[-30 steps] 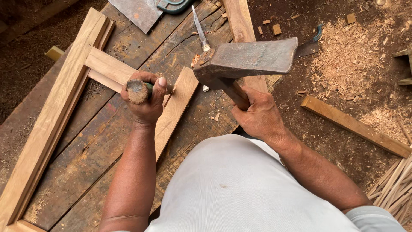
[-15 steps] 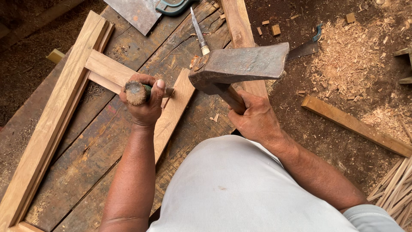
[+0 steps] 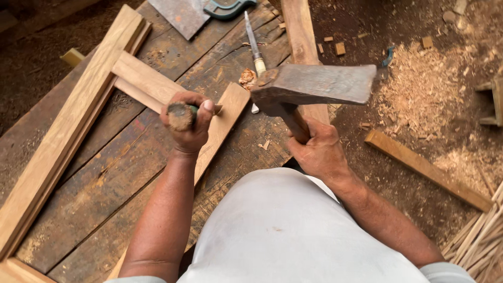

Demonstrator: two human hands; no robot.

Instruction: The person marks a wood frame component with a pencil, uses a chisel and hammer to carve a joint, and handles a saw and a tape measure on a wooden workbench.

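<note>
Left hand [image 3: 189,123] clenched around an upright chisel [image 3: 181,116] set on a pale timber frame [image 3: 131,84]; right hand [image 3: 317,152] gripping the wooden handle of a raised, evidently heavy steel hammer [image 3: 314,86] above the plank worktop [image 3: 105,178].

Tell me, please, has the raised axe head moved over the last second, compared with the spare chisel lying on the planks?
Yes. The axe head in the right hand has shifted left, nearer the left hand; it now covers the handle end of the spare chisel.
</note>
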